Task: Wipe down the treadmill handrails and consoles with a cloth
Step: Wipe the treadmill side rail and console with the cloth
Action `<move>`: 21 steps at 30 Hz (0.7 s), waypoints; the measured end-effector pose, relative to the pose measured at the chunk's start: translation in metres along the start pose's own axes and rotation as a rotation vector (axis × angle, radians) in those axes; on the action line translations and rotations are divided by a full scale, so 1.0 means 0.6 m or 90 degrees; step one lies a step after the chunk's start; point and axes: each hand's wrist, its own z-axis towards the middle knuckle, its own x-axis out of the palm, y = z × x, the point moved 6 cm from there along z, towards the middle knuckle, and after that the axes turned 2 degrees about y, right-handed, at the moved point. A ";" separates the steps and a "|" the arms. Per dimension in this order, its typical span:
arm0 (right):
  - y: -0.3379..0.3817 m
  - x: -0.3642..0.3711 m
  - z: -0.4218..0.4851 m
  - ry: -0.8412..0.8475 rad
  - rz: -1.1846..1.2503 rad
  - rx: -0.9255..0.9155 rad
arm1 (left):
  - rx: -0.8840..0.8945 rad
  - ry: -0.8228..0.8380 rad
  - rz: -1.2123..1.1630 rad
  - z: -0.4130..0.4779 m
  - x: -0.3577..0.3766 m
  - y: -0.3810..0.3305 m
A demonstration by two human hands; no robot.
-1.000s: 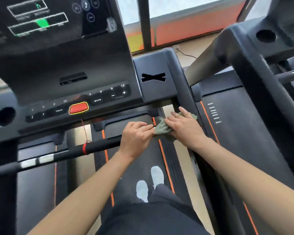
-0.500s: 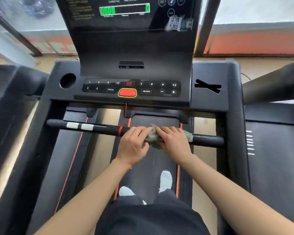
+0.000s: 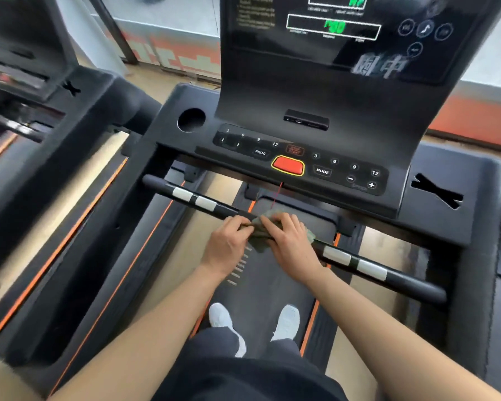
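Note:
A black front handrail [image 3: 206,203] with silver sensor patches crosses the treadmill below the console [image 3: 304,157]. A grey-green cloth [image 3: 259,241] is wrapped over the middle of this bar. My right hand [image 3: 289,241] lies over the cloth with fingers curled round it and the bar. My left hand [image 3: 227,241] sits right beside it, fingers curled on the bar and the cloth's left edge. The two hands touch. The console has a red stop button [image 3: 288,165], numbered keys and a dark screen [image 3: 344,27] above.
A round cup hole [image 3: 191,120] sits left of the keys, an X-shaped slot [image 3: 436,191] on the right. A red safety cord [image 3: 277,193] hangs from the button. A neighbouring treadmill [image 3: 41,91] stands on the left. My white shoes [image 3: 223,318] stand on the belt.
Both hands and the cloth have slid left along the front bar, from its right end to its middle. My head has turned left, bringing the console and the left treadmill into view.

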 end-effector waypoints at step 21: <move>0.185 0.160 0.255 0.153 -0.024 0.005 | -0.172 -0.007 0.040 0.001 -0.114 0.322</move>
